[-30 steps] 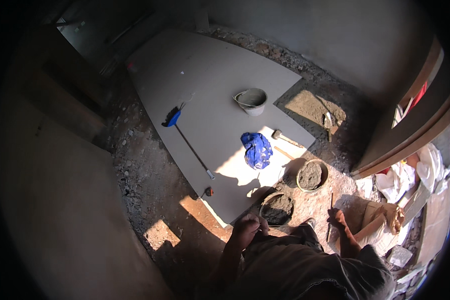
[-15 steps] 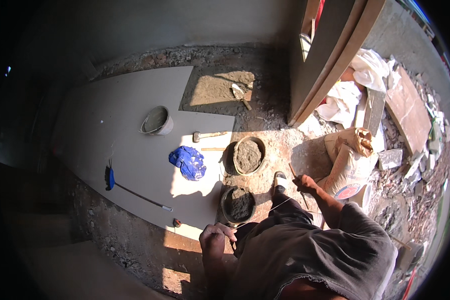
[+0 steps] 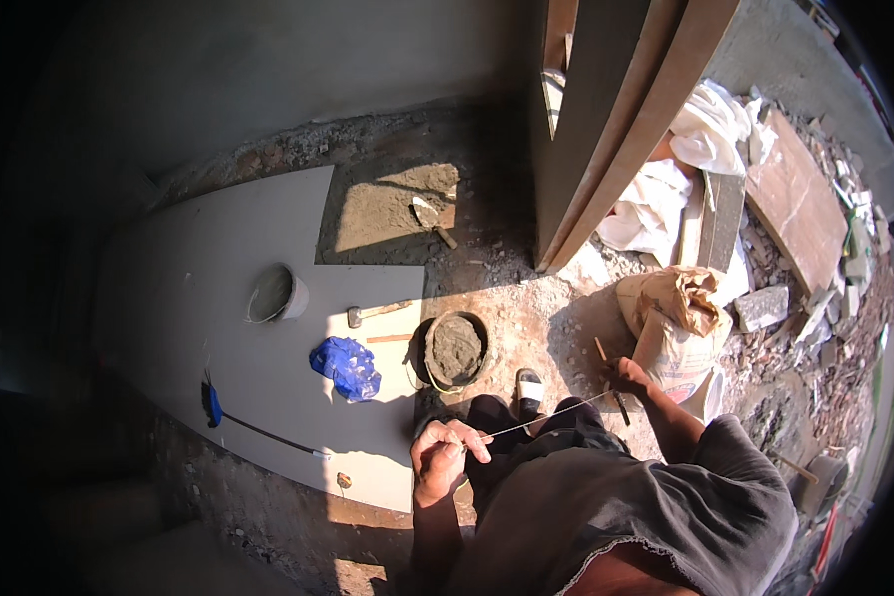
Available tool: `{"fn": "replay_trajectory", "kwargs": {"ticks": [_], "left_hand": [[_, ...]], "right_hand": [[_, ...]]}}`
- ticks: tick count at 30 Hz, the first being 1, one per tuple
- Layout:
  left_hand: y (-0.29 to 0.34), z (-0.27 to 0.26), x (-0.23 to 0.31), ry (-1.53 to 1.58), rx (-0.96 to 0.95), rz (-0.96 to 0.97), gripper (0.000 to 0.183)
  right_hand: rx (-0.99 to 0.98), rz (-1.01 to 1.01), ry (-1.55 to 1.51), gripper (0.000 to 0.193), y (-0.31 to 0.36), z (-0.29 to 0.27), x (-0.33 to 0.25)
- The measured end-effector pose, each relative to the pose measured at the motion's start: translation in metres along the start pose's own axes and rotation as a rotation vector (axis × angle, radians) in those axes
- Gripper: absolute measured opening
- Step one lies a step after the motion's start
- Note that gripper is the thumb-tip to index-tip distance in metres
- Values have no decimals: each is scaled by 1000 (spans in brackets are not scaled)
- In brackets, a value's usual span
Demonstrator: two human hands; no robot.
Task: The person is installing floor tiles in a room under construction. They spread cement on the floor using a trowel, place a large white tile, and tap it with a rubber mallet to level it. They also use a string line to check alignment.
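A thin pale string (image 3: 546, 415) runs nearly straight between my two hands, across the front of my body. My left hand (image 3: 447, 459) pinches one end of it near the lower middle. Out to the right, my right hand (image 3: 630, 377) is closed round a thin brown stick (image 3: 601, 350), which pokes out above and below the fist. The string meets the stick at this hand. Just beyond my left hand stands a bucket of wet mortar (image 3: 457, 350). An open paper cement bag (image 3: 670, 328) leans beside my right hand.
Large pale tiles (image 3: 199, 328) cover the floor at left, bearing a white bucket (image 3: 278, 295), a mallet (image 3: 377, 313), a crumpled blue plastic bag (image 3: 346, 369) and a blue brush (image 3: 214, 405). A trowel (image 3: 430, 219) lies on mortar. A door frame (image 3: 626, 139) and rubble (image 3: 815, 328) stand right.
The string has gone from slack to nearly straight. My left hand has come up and now covers much of the dark bucket's place. The whole view has shifted, with the floor things lying further left.
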State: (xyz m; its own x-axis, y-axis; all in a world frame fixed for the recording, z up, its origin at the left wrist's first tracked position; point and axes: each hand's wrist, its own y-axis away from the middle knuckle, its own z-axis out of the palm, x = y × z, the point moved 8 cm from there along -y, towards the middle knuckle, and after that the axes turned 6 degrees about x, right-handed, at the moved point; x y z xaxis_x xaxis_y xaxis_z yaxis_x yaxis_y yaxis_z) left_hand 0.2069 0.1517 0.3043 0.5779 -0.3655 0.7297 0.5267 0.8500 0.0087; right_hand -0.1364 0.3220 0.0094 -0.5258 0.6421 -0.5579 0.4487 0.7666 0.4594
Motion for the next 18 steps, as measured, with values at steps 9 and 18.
{"fn": "replay_trajectory", "kwargs": {"ticks": [9,18], "left_hand": [[-83,-3,23,149,127,144,12],[-238,-34,48,18,138,214,13]], "right_hand": [[-59,-129,57,36,-58,-46,-96],[-32,-96,-34,43,-218,-33,-152]]}}
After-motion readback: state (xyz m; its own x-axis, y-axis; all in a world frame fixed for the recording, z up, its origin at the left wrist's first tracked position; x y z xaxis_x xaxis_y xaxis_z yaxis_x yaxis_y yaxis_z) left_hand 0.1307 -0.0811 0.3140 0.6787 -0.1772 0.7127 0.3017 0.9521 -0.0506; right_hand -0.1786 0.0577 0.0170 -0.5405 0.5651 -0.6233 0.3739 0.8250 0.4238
